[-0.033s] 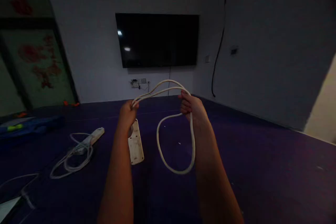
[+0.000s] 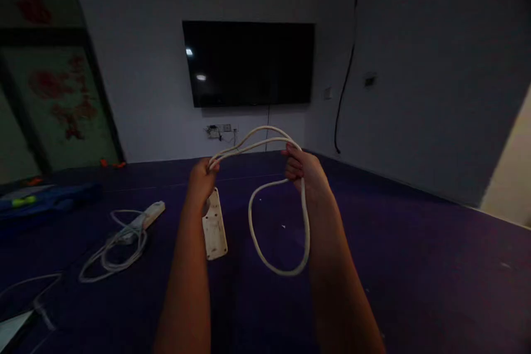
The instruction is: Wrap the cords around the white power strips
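A white power cord (image 2: 267, 142) arches in two strands between my hands. My left hand (image 2: 202, 181) is closed around its left end. My right hand (image 2: 305, 168) grips the strands on the right, and a loose loop of the same cord hangs below it. Beneath my left hand hangs a white power strip (image 2: 214, 229), seen from its back with screw holes; my wrist hides its upper part. Whether the strip is held too or only hangs by the cord, I cannot tell.
On the purple floor (image 2: 265, 310) at left lies another white power strip (image 2: 152, 213) with a coiled cord (image 2: 112, 260). Farther left are blue cloth (image 2: 62, 199) and a pale flat object (image 2: 14, 329). A television (image 2: 251, 63) hangs above wall sockets (image 2: 219, 130). A black cable (image 2: 346, 74) runs down the corner.
The hanging loop of cord has swung very slightly to the right. Both hands keep their place and their hold.
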The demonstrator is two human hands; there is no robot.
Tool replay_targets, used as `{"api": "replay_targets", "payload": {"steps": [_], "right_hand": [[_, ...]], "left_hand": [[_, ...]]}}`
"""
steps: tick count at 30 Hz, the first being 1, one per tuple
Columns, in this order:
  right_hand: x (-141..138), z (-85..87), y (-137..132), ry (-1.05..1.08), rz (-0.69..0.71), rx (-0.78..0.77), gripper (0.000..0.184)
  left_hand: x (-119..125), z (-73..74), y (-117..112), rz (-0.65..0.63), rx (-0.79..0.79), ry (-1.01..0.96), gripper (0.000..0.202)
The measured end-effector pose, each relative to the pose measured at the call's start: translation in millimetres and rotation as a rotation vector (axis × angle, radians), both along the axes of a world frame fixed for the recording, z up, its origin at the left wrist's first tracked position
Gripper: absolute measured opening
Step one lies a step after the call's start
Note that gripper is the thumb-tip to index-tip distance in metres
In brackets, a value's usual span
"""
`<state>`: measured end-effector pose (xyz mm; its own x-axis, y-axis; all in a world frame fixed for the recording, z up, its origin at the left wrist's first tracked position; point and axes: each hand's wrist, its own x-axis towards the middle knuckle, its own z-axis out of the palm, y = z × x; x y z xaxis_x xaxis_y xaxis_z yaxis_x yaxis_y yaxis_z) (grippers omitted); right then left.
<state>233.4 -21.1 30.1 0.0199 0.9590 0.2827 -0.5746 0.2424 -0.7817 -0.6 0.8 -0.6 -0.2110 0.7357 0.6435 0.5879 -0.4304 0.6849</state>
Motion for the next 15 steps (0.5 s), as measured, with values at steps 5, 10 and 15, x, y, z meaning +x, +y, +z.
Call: {"api": "replay_targets", "payload": {"steps": [5, 10, 15], "right_hand": [[10.2, -3.8, 4.5, -0.070, 0.241, 0.147, 0.004], [18.7, -6.7, 2.4, -0.092, 0.355, 0.276, 0.014], [18.1, -4.1, 1.8, -0.131, 0.224, 0.318, 0.015]], "left_hand": [[-3.2, -2.5, 3.4, 0.013, -0.003, -0.106, 0.018], [0.5, 2.3, -4.1, -0.029, 0.010, -0.308, 0.019], [11.9, 19.0, -28.9, -0.320, -0.101, -0.646, 0.022]]}}
